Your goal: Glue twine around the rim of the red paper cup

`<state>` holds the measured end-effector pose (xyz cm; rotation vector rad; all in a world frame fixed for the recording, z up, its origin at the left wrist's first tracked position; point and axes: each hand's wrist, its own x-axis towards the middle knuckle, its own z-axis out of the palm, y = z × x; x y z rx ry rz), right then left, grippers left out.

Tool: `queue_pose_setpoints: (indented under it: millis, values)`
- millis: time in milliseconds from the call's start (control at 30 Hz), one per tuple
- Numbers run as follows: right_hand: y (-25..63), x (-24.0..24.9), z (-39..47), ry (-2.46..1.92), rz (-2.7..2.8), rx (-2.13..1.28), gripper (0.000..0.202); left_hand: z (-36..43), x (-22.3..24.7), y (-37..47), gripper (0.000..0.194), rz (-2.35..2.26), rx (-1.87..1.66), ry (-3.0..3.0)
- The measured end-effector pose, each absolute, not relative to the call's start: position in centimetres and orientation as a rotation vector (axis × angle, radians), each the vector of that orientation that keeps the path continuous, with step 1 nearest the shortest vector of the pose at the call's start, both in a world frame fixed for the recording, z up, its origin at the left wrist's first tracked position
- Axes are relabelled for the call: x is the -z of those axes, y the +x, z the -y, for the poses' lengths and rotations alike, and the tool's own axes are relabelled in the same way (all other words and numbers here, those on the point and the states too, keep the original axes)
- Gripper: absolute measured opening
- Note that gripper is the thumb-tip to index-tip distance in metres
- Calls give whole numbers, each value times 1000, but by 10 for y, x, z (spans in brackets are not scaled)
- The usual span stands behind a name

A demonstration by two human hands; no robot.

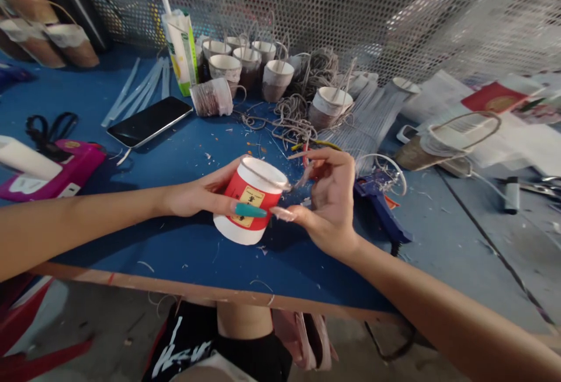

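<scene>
In the head view, my left hand (197, 195) grips a white paper cup (239, 231) with a red band and a yellow label. A teal cover sits on its thumb, which presses against the cup's front. The cup tilts a little above the blue tabletop. Grey cord (265, 174) runs along the near side of its rim. My right hand (328, 201) is at the cup's right side, index finger and thumb apart, other fingers curled. Its fingertips are close to the cord and the cup's wall; whether they pinch the cord is unclear.
A blue glue gun (381, 209) lies right of my right hand. Behind are several cord-wrapped cups (278, 75), tangled cord (298, 113) and a drink carton (179, 49). A phone (149, 121), glue sticks (138, 93) and a magenta device (81, 166) lie left. The table's front edge (197, 294) is near.
</scene>
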<state>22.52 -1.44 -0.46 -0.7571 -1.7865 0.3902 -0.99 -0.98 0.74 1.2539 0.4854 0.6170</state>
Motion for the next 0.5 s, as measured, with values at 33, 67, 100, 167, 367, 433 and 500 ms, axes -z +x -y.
queue_pose_setpoints:
  millis: [33, 67, 100, 167, 367, 433, 500]
  values:
    - [225, 5, 14, -743, 1809, -365, 71, 10, -8, -10, 79, -496, -592, 1257]
    - [225, 4, 15, -726, 1822, -348, 72, 10, -9, -10, 82, -506, -573, 1259]
    - [225, 4, 16, -711, 1826, -338, 70, 10, -9, -11, 84, -516, -564, 1258]
    - [224, 2, 17, -687, 1831, -343, 61, 10, -8, -12, 86, -542, -563, 1244]
    - [223, 0, 19, -683, 1795, -303, 44, 8, -3, -15, 87, -521, -582, 1242]
    - [223, 0, 18, -694, 1784, -240, 43, 8, -2, -15, 86, -517, -605, 1251]
    - [223, 0, 17, -704, 1775, -197, 44, 8, -1, -15, 85, -511, -623, 1250]
